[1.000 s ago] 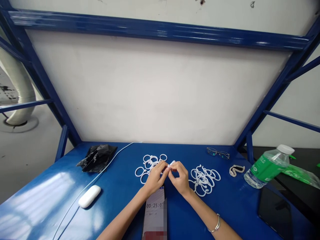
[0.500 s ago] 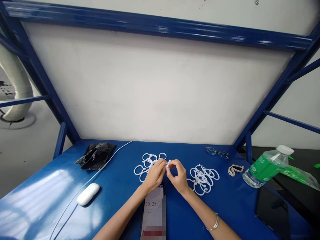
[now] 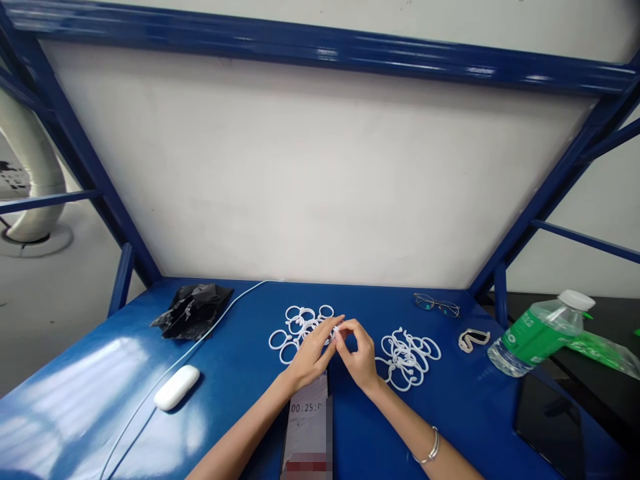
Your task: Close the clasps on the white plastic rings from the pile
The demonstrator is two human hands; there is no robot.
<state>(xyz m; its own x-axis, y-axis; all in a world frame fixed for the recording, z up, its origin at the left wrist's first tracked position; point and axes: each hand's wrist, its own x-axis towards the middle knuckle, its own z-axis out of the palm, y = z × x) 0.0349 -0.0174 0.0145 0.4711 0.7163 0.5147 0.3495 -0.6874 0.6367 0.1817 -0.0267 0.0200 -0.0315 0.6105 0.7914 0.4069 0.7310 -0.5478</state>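
Both hands meet in front of the person: the left hand [image 3: 311, 353] and the right hand [image 3: 359, 357] pinch one small white ring [image 3: 337, 329] between their fingertips, just right of the loose rings [image 3: 297, 325] and left of the ring pile [image 3: 407, 357]. For a good result I think the grip must be firm and close to the ring's opening. Compared with half a second ago, the left fingers reach further over the ring

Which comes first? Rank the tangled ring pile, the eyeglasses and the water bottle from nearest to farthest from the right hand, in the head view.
From the right hand:
1. Tangled ring pile, on the table just to its right.
2. Eyeglasses, farther right and toward the back edge.
3. Water bottle, lying tilted at the far right edge.
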